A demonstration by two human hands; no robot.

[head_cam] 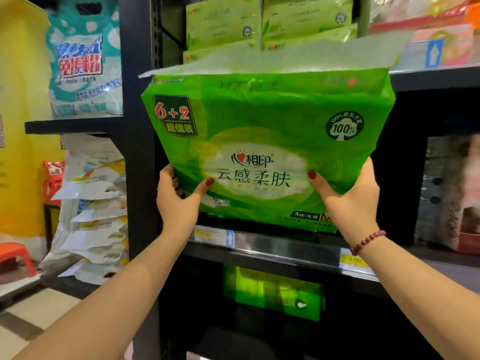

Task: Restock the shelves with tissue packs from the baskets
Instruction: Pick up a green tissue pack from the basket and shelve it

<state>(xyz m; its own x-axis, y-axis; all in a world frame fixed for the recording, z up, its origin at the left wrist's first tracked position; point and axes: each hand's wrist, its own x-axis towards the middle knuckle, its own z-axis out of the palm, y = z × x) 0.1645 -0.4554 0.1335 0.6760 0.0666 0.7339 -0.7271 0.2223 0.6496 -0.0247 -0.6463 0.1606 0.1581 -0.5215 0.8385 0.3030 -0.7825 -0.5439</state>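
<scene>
A large bright green tissue pack [265,131] with a "6+2" label is held upright in front of the middle bay of a dark shelf unit [140,152]. My left hand [178,201] grips its lower left corner, thumb on the front face. My right hand [350,196] grips the lower right corner the same way. The pack's clear top flap reaches up past the upper shelf edge. Its bottom hangs just above the shelf board with the price tags [259,245]. No basket is in view.
Paler green tissue packs [223,24] stand on the upper shelf. Another green pack [272,292] lies on the shelf below. To the left are a teal and white bag [83,61], stacked white packs [93,211] and a red stool [15,258].
</scene>
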